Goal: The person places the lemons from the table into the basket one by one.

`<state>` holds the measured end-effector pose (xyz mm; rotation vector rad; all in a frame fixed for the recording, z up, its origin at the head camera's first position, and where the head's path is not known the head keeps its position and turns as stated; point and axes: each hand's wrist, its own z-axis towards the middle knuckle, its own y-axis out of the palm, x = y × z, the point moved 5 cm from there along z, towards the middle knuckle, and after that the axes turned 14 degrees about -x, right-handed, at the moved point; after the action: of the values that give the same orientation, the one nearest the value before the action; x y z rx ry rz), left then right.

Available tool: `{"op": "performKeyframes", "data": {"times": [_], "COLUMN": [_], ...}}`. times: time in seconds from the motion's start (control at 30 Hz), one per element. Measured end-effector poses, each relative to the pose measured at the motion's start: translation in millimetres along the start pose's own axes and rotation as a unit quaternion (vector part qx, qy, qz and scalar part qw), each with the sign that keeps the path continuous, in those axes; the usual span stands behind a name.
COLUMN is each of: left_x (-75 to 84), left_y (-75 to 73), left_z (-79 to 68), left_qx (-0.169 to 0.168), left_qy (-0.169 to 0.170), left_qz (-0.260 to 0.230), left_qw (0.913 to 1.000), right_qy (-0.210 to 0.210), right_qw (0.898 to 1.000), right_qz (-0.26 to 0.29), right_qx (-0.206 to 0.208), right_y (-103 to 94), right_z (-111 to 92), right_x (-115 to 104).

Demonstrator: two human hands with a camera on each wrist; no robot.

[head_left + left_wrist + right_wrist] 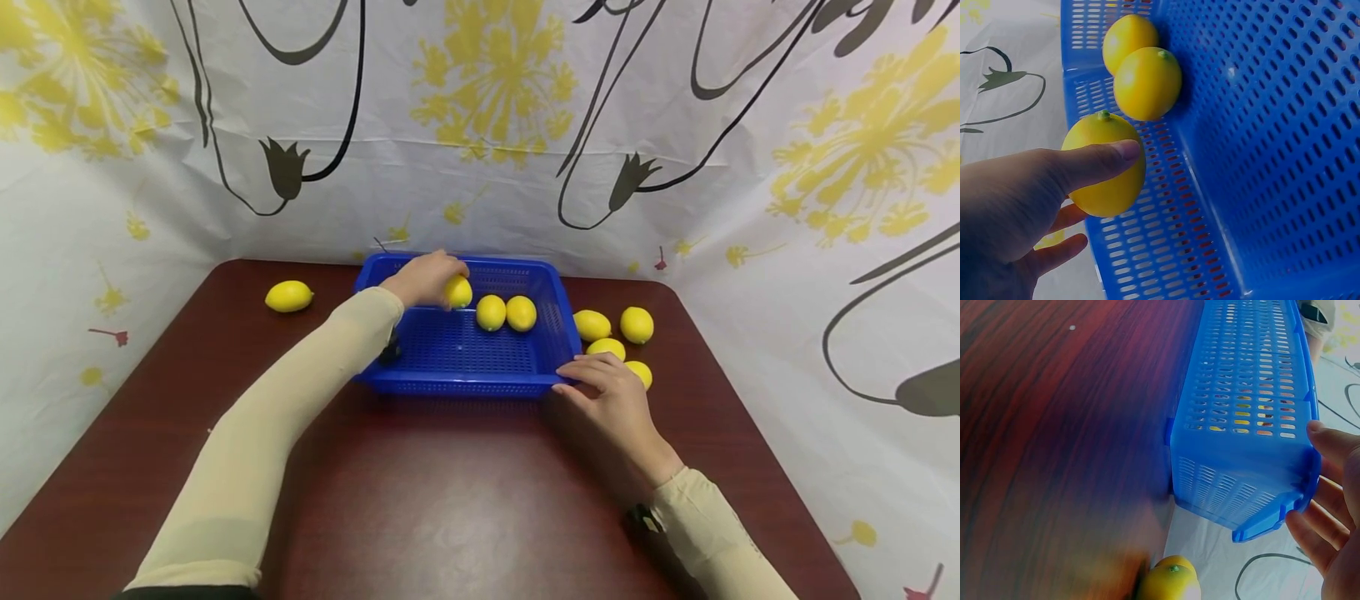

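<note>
My left hand (427,279) is over the back of a blue plastic basket (461,385), holding a lemon (1110,131) with the thumb across its front. That lemon is level with the basket's far wall in the left wrist view. Two more lemons, one (491,312) touching the other (521,313), lie inside toward the back right. At the basket's near right corner, my right hand (611,400) grips the rim, its thumb (1325,440) on the front side and its fingers around the corner.
Several lemons (637,325) lie on the dark red-brown table (450,500) just right of the basket, some partly behind my right hand. A single lemon (288,296) sits at the back left. A patterned white cloth (465,183) hangs behind the table and at its sides.
</note>
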<state>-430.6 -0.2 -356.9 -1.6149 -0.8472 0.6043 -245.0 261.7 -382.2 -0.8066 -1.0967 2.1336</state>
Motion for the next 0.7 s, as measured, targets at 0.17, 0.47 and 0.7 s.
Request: {"op": "performKeyframes", "data": {"times": [0.17, 0.47, 0.7], "left_x": [1.9, 2.4, 3.3], "left_y": [8.7, 21.7, 28.0], "left_z": [4.0, 12.4, 16.5], "left_qx": [-0.008, -0.023, -0.039], "left_qy": [-0.003, 0.0, 0.002], "left_qz": [-0.01, 0.005, 0.002], "left_qw": [0.9999, 0.9997, 0.9992], "right_qy": [-0.002, -0.01, -0.008], "right_qw": [1.0, 1.0, 1.0], "right_qz": [-0.001, -0.012, -0.009], "right_qx": [0.004, 0.012, 0.009], "right_y": [0.3, -0.6, -0.5], "right_z": [0.0, 1.2, 1.2], "right_x": [0.5, -0.8, -0.7]}}
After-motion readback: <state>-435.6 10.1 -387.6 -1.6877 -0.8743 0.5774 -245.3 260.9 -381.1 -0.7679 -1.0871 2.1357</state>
